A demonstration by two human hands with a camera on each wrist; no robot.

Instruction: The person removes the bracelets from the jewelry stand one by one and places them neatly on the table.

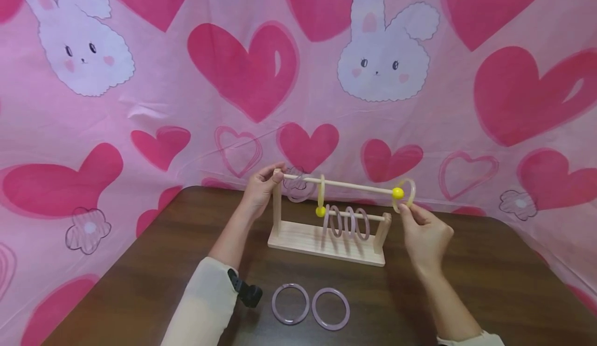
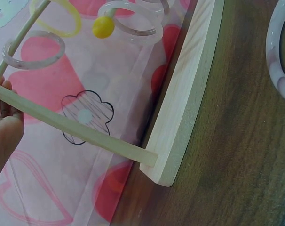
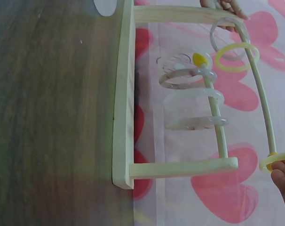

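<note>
A wooden bangle stand (image 1: 303, 240) has a tall left post, a short right post and two rods. My left hand (image 1: 258, 193) grips the top of the tall post, thumb in front, fingers behind. My right hand (image 1: 425, 234) pinches a pale yellow bangle (image 1: 413, 193) at the yellow ball (image 1: 398, 193) on the upper rod's free end. In the right wrist view this bangle (image 3: 264, 163) surrounds the rod's tip. A yellow bangle (image 1: 321, 193) and a clear lilac bangle (image 1: 298, 201) hang farther left on that rod. Several purplish bangles (image 1: 366, 227) hang from the lower rod.
Two lilac bangles, one left (image 1: 273, 310) and one right (image 1: 348, 312), lie flat on the dark wooden table (image 1: 154, 273) in front of the stand. A black wrist device (image 1: 249, 294) sits at my left cuff. A pink heart-and-rabbit cloth (image 1: 317, 82) hangs behind the table.
</note>
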